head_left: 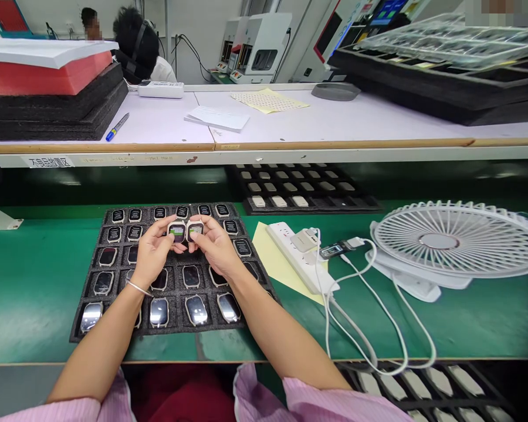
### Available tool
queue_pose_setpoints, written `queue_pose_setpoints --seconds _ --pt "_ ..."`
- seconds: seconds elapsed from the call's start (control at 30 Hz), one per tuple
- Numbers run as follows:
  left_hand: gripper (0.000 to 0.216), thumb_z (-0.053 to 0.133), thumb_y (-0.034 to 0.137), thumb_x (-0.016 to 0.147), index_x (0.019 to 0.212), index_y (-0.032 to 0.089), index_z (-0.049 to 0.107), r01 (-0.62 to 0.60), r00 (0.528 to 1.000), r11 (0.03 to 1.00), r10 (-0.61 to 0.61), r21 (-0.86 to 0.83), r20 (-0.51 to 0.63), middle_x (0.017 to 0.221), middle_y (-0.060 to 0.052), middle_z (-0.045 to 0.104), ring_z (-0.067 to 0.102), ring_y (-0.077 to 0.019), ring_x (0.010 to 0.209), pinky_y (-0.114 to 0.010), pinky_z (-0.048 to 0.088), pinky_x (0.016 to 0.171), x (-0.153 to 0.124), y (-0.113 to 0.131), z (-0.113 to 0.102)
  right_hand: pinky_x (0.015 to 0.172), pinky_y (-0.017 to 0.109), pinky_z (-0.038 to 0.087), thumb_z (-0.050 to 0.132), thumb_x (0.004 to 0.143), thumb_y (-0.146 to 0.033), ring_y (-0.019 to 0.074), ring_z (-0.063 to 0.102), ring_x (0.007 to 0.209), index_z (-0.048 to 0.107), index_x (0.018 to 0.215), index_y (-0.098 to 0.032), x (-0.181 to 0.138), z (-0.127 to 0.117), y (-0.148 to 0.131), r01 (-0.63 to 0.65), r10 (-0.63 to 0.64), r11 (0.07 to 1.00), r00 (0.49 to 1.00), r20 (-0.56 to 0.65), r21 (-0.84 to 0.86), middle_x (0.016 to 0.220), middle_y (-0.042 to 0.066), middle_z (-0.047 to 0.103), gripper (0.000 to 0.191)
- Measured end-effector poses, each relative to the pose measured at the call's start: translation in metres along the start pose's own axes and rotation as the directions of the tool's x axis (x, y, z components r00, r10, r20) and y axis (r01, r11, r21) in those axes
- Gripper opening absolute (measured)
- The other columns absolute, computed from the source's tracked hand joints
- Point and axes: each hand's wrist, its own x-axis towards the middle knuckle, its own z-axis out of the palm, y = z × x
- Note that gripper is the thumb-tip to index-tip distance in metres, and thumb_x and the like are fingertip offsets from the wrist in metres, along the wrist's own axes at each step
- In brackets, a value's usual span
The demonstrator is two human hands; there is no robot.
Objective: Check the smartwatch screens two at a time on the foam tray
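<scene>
My left hand (155,245) is closed around a smartwatch body (176,231) with a lit screen. Right beside it, my right hand (215,243) grips a second smartwatch body (195,230), its screen lit too. The two watches are side by side, faces toward me, with a thumb at the edge of each. Both hands are above a black foam tray (176,333) whose pockets hold several strapless watches. Those in the back rows show white text, while a front-row watch (159,312) has a dark, reflective screen. My forearms hide part of the tray.
Right of the tray, a white power strip (297,255) with chargers and cables lies on yellow paper (260,246). A white fan (457,241) is farther right. Another foam tray (312,204) sits under the shelf (264,146). Foam stacks (48,117) and a pen (117,127) are on the shelf.
</scene>
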Motion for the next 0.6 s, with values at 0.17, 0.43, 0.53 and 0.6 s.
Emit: queue_pose_setpoints --seconds 0.17,0.43,0.53,0.6 --pt "0.039 0.063 0.023 0.081 0.120 0.018 0.065 0.007 1.000 0.999 -0.006 -0.036 0.004 0.100 -0.005 0.072 0.070 -0.0125 0.061 -0.027 0.062 0.061 -0.0006 0.0008 -0.0008 0.063 0.029 0.051 0.074 0.078 -0.027 0.0085 0.057 0.059 0.057 0.109 -0.025 -0.0004 0.0000 0.0003 0.024 -0.025 1.000 1.000 0.013 0.010 0.094 -0.002 0.061 0.036" --pt "0.041 0.061 0.021 0.079 0.119 0.018 0.065 0.014 1.000 0.999 -0.014 -0.050 0.006 0.102 -0.006 0.072 0.071 -0.0135 0.062 -0.028 0.062 0.061 -0.0011 0.0016 -0.0006 0.061 0.029 0.052 0.075 0.074 -0.026 0.0102 0.058 0.060 0.057 0.109 -0.025 0.0007 -0.0004 0.0034 0.020 -0.020 1.000 1.000 0.000 0.022 0.089 -0.003 0.062 0.040" --pt "0.040 0.061 0.021 0.079 0.119 0.019 0.065 0.013 1.000 0.999 -0.012 -0.049 0.011 0.102 -0.006 0.072 0.071 -0.0136 0.063 -0.029 0.062 0.061 -0.0014 0.0014 -0.0008 0.061 0.029 0.053 0.076 0.073 -0.027 0.0106 0.058 0.060 0.057 0.109 -0.025 0.0003 -0.0001 0.0023 0.015 -0.015 1.000 1.000 -0.005 0.011 0.091 -0.002 0.062 0.040" --pt "0.041 0.061 0.021 0.079 0.119 0.019 0.065 0.015 1.000 0.998 -0.014 -0.054 0.013 0.101 -0.006 0.073 0.071 -0.0139 0.063 -0.029 0.061 0.061 -0.0010 0.0008 -0.0011 0.061 0.030 0.053 0.075 0.073 -0.027 0.0107 0.058 0.060 0.057 0.109 -0.025 0.0003 -0.0002 0.0018 0.013 -0.013 1.000 1.000 -0.006 0.009 0.091 -0.002 0.062 0.040"
